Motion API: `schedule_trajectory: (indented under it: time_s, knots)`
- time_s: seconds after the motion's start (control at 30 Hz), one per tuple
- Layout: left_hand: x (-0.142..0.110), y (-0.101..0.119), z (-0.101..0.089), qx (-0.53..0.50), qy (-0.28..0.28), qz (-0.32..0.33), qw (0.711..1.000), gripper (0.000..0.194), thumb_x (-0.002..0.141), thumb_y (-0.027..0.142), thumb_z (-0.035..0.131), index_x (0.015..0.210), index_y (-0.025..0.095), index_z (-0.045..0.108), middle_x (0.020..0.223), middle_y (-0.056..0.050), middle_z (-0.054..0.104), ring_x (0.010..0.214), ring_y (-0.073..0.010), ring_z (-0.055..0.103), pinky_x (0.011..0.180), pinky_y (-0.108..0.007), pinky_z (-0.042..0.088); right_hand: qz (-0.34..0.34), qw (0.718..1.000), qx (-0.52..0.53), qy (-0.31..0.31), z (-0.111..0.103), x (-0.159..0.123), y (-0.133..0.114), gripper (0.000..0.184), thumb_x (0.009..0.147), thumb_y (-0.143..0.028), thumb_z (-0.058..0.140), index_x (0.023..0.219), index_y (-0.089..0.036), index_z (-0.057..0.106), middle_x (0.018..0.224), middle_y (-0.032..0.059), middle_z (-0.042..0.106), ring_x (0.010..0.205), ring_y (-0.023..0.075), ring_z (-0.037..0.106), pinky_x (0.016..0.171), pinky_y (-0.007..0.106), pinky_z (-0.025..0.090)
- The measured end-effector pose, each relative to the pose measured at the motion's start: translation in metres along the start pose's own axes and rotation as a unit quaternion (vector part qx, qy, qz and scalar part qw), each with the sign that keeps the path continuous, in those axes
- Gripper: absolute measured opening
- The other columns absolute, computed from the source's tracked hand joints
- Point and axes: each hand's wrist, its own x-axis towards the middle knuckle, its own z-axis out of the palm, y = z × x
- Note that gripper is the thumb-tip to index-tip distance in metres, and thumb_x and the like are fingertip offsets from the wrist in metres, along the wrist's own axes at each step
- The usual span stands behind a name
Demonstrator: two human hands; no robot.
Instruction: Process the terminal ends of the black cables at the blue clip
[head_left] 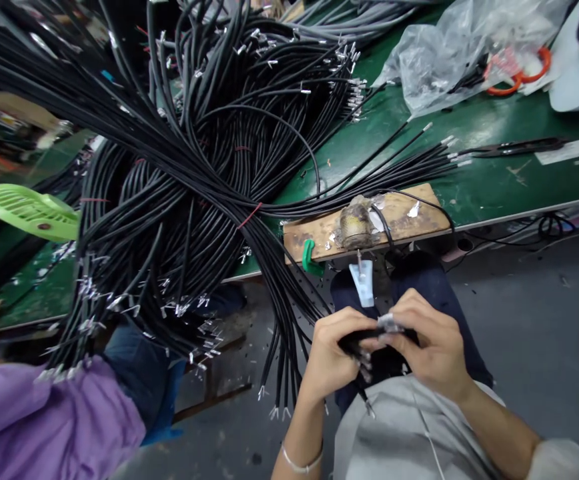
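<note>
Over my lap, my left hand [334, 350] is closed round several black cables [364, 393], whose stripped ends stick out below the fingers. Facing it, my right hand [432, 343] is closed, thumb and fingers pinching at a silvery cable end [389, 324] between the two hands. Exactly how the fingers grip there is partly hidden. Just beyond the hands, a light blue piece [363, 283] hangs on the shaft of a small grimy motor [354, 223]. That motor sits on a wooden board [419, 223] at the table edge, beside a green clip [312, 257].
Large bundles of black cables [239, 153] cover the left of the green table [499, 187], some hanging over its edge. Orange-handled scissors [517, 72] lie by a plastic bag [444, 60]. A person in a purple top [69, 420] sits at left, near a green fan-like object [29, 210].
</note>
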Motion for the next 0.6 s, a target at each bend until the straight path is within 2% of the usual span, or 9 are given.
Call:
schedule_trajectory:
  time_s: [0.1,0.23,0.47,0.6]
  knots:
    - [-0.007,0.004,0.000,0.005,0.048,0.021,0.999,0.011,0.082,0.017,0.065,0.092,0.017,0.070,0.079,-0.008,0.070,0.070,-0.0167,0.064,0.064,-0.026,0.049,0.039,0.997,0.061,0.018,0.004,0.000,0.010,0.012,0.074,-0.011,0.074,0.080,-0.020,0.069,0.068,0.0021,0.062,0.065,0.0160,0.052,0.060,0.031,0.043]
    - [-0.010,0.011,0.003,0.036,0.086,0.024,0.995,0.011,0.081,0.012,0.063,0.088,0.018,0.070,0.073,-0.004,0.066,0.064,-0.0135,0.061,0.059,-0.023,0.045,0.042,0.996,0.080,0.012,0.003,-0.002,0.014,0.015,0.072,-0.010,0.076,0.082,-0.019,0.070,0.070,0.0017,0.062,0.064,0.0155,0.052,0.060,0.031,0.043]
    - [-0.012,0.013,0.006,0.076,0.076,0.020,0.994,0.015,0.081,0.012,0.062,0.092,0.018,0.069,0.072,-0.002,0.060,0.062,-0.0111,0.055,0.057,-0.021,0.041,0.043,0.997,0.067,0.024,0.001,-0.005,0.006,0.017,0.077,-0.005,0.068,0.086,-0.019,0.067,0.074,0.0029,0.062,0.069,0.0158,0.051,0.062,0.031,0.042]
    - [-0.012,0.019,0.010,0.132,0.060,0.043,0.988,0.021,0.081,0.007,0.058,0.098,0.017,0.064,0.082,-0.004,0.060,0.071,-0.0127,0.058,0.063,-0.022,0.044,0.019,0.998,0.020,0.063,0.005,-0.005,0.006,0.014,0.081,-0.007,0.063,0.071,-0.018,0.062,0.064,0.0008,0.053,0.064,0.0149,0.044,0.060,0.031,0.036]
